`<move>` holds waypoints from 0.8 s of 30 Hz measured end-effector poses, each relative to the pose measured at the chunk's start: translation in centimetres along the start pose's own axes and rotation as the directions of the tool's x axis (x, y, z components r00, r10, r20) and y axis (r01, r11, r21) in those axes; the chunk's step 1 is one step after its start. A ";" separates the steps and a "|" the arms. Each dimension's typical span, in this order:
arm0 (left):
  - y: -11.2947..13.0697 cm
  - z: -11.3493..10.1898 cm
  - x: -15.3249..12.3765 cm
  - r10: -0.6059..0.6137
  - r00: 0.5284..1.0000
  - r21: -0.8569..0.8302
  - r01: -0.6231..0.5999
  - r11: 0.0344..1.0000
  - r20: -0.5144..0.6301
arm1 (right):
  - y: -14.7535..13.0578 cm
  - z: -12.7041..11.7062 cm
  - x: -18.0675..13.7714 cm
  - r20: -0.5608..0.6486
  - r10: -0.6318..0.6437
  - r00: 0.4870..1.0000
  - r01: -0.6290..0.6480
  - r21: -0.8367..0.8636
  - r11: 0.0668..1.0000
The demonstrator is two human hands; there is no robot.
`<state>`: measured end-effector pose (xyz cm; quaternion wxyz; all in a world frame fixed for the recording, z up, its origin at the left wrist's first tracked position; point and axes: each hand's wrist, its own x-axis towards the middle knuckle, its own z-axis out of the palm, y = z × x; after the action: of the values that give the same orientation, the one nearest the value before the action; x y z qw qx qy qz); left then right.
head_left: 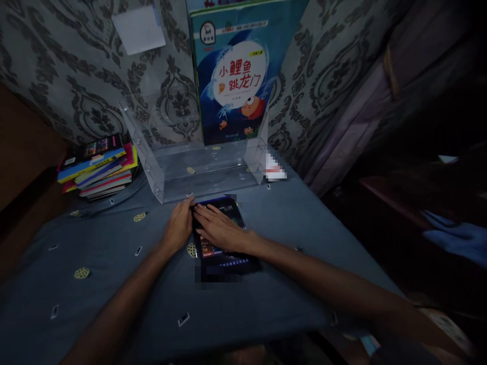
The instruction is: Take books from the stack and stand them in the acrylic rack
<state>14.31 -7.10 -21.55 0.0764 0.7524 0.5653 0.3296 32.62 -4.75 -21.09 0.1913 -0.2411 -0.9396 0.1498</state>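
Note:
A dark, glossy book (239,256) lies flat on the cloth-covered table in front of me, with small coloured pictures and pale lettering on its cover. My right hand (218,228) rests palm down on the cover, fingers stretched toward the upper left corner. Beside the book's upper left edge is my left hand (178,225), its fingers extended forward and touching that corner. Part of the cover is hidden under the right hand. Just beyond the book stands a clear acrylic rack (154,177) with stepped sides.
A picture book with a fish cover (232,121) stands upright at the back of the rack. Several books (101,165) are piled at the left. A white card (139,30) hangs on the patterned wall. Blue cloth (456,238) lies at the right, beyond the table edge.

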 end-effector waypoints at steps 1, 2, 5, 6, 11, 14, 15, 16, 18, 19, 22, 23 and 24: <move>0.1 0.0 0.0 0.004 1.000 0.009 -0.004 1.000 0.007 | 0.2 -0.1 -0.3 -0.008 0.013 1.000 -0.013 0.001 1.000; 0.1 0.0 0.0 0.006 1.000 0.018 -0.006 1.000 0.014 | 0.5 -0.1 -0.5 -0.018 0.024 1.000 -0.024 0.004 1.000; 0.3 -0.1 0.0 0.008 1.000 0.060 -0.010 0.998 0.027 | 1.2 -0.3 -1.3 -0.042 0.057 0.997 -0.057 0.005 0.998; 0.4 -0.1 0.0 0.012 1.000 0.078 -0.014 0.997 0.029 | 1.4 -0.4 -1.5 -0.044 0.069 0.997 -0.069 -0.004 0.998; 0.6 0.0 -0.1 0.044 0.998 0.172 -0.050 0.984 0.042 | 2.3 -0.9 -2.4 -0.063 0.112 0.992 -0.114 -0.040 0.993; 0.7 0.0 -0.1 0.040 0.997 0.202 -0.053 0.978 0.067 | 3.0 -1.3 -3.3 -0.093 0.144 0.985 -0.147 -0.030 0.989; 0.8 0.0 0.0 0.036 0.997 0.208 -0.050 0.977 0.075 | 3.3 -1.5 -3.6 -0.107 0.159 0.981 -0.163 -0.028 0.986; 0.8 0.0 0.0 0.033 0.996 0.212 -0.049 0.976 0.082 | 3.7 -1.6 -3.9 -0.119 0.176 0.977 -0.180 -0.023 0.983; 0.9 -0.1 0.1 0.033 0.996 0.219 -0.052 0.974 0.088 | 4.5 -1.8 -4.6 -0.144 0.212 0.967 -0.214 0.000 0.977; 1.0 -0.1 0.1 0.037 0.995 0.224 -0.057 0.973 0.092 | 4.9 -1.9 -4.9 -0.151 0.226 0.962 -0.225 0.022 0.974; 1.2 -0.1 0.0 0.068 0.992 0.250 -0.094 0.964 0.110 | 6.1 -2.4 -5.5 -0.150 0.236 0.960 -0.217 0.134 0.967; 1.2 -0.1 0.0 0.083 0.990 0.261 -0.110 0.959 0.113 | 6.5 -2.6 -5.6 -0.153 0.237 0.959 -0.208 0.184 0.961; 1.2 -0.1 0.0 0.099 0.988 0.269 -0.127 0.955 0.115 | 6.9 -2.9 -5.6 -0.159 0.240 0.958 -0.199 0.239 0.950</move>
<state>15.21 -7.58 -20.93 -0.0197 0.8023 0.5571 0.2133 41.16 -1.33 -22.71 0.2861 -0.3347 -0.8622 0.2505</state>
